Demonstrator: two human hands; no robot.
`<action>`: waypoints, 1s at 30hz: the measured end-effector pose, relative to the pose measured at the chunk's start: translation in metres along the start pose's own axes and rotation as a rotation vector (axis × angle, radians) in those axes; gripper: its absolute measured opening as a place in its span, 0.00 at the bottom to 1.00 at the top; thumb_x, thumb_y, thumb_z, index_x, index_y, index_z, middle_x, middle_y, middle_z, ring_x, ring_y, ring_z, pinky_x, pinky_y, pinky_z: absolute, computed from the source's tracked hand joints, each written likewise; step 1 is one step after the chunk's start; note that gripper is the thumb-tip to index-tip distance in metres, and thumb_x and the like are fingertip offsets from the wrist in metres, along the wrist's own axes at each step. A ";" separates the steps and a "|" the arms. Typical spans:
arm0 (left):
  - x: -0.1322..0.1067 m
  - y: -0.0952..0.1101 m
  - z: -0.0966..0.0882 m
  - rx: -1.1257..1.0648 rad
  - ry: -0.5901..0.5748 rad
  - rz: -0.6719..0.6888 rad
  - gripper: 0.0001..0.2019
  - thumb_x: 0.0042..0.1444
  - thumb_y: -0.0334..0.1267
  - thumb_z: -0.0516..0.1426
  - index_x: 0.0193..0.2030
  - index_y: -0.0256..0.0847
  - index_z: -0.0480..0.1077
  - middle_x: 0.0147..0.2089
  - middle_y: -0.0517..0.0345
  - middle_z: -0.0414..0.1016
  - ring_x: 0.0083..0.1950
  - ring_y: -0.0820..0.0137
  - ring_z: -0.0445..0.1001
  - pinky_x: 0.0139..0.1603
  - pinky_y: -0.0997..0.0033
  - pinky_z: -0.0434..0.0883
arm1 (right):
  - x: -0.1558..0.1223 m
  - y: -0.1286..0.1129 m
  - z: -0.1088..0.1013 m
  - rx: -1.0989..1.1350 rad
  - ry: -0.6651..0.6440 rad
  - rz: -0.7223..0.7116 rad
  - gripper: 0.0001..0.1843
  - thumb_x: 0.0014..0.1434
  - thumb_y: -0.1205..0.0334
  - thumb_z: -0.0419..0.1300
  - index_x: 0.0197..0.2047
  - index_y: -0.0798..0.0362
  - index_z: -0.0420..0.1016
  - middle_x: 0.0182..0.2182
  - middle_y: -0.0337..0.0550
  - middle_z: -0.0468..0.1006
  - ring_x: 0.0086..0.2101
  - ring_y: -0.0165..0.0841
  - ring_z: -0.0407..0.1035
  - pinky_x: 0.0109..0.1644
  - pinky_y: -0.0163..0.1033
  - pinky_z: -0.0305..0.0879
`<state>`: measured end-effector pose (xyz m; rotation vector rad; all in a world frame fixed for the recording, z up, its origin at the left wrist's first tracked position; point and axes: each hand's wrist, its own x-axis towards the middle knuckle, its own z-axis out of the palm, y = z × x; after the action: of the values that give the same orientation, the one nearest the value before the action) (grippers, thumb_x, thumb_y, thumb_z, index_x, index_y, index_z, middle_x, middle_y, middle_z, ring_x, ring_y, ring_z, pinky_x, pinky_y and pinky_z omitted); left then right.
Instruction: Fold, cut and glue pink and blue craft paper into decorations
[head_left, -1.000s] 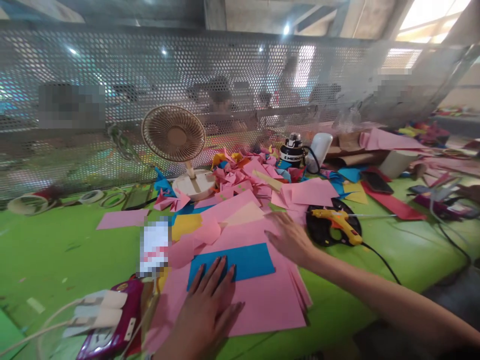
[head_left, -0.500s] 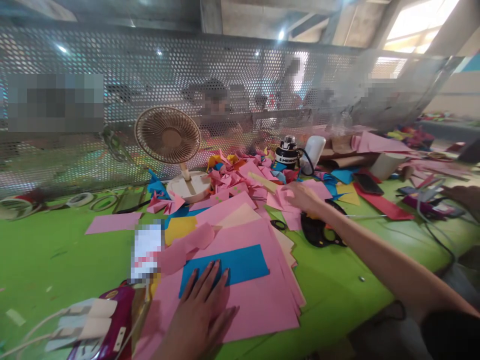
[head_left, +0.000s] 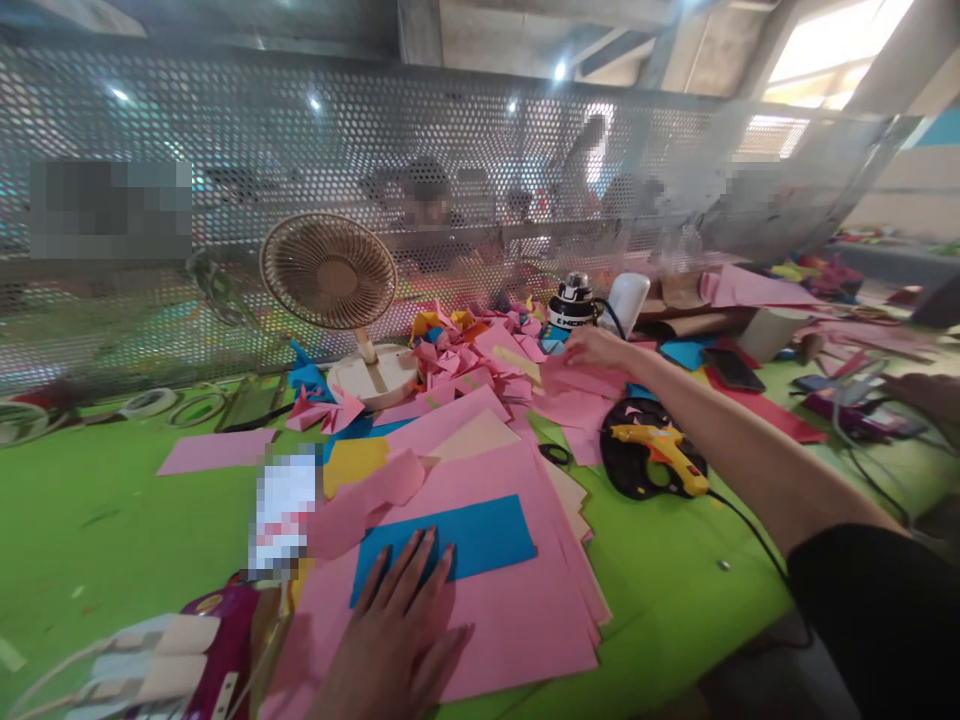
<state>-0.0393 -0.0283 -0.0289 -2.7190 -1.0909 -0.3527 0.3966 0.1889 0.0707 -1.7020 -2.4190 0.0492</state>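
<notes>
My left hand (head_left: 401, 625) lies flat, fingers stretched out, on a blue paper strip (head_left: 480, 532) and the stack of pink sheets (head_left: 525, 610) under it. My right arm reaches far across the table. My right hand (head_left: 592, 348) rests on loose pink papers (head_left: 581, 385) at the edge of a heap of folded paper pieces (head_left: 472, 350). Its fingers look extended over the papers; whether they grip any sheet is unclear. A yellow glue gun (head_left: 660, 452) lies on a black mat just below my right forearm.
A small beige fan (head_left: 330, 275) stands at the back on the green table (head_left: 112, 520). A black bottle (head_left: 571, 300) and white object stand by the perforated metal screen (head_left: 225, 150). Tape rolls (head_left: 142, 403) lie at left. A purple device (head_left: 217, 640) with cables sits near the front left.
My right hand has moved from the near pink sheets, past the glue gun, farther back to the paper heap. The left hand has stayed flat on the blue strip.
</notes>
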 end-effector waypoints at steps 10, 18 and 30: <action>-0.001 0.000 -0.003 0.009 -0.051 0.011 0.32 0.58 0.54 0.49 0.66 0.45 0.47 0.67 0.51 0.51 0.65 0.56 0.53 0.62 0.52 0.53 | 0.031 -0.025 -0.042 0.130 0.045 -0.091 0.19 0.53 0.52 0.53 0.35 0.60 0.74 0.27 0.37 0.73 0.30 0.30 0.65 0.31 0.31 0.56; -0.002 0.006 -0.006 -0.005 -0.056 0.000 0.31 0.59 0.54 0.47 0.66 0.44 0.48 0.66 0.51 0.52 0.65 0.56 0.54 0.61 0.53 0.54 | 0.026 -0.044 -0.002 0.024 0.109 -0.019 0.14 0.51 0.62 0.56 0.39 0.60 0.74 0.35 0.48 0.77 0.37 0.39 0.68 0.39 0.37 0.59; -0.002 0.015 -0.022 -0.052 -0.127 -0.063 0.30 0.61 0.53 0.44 0.67 0.44 0.44 0.67 0.51 0.50 0.66 0.57 0.49 0.62 0.51 0.53 | 0.025 -0.212 0.124 0.085 0.017 -0.492 0.32 0.60 0.43 0.48 0.63 0.51 0.55 0.63 0.49 0.55 0.61 0.39 0.47 0.62 0.47 0.44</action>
<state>-0.0333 -0.0458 -0.0097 -2.7905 -1.2183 -0.2232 0.1708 0.1492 -0.0200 -1.0295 -2.7033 0.0677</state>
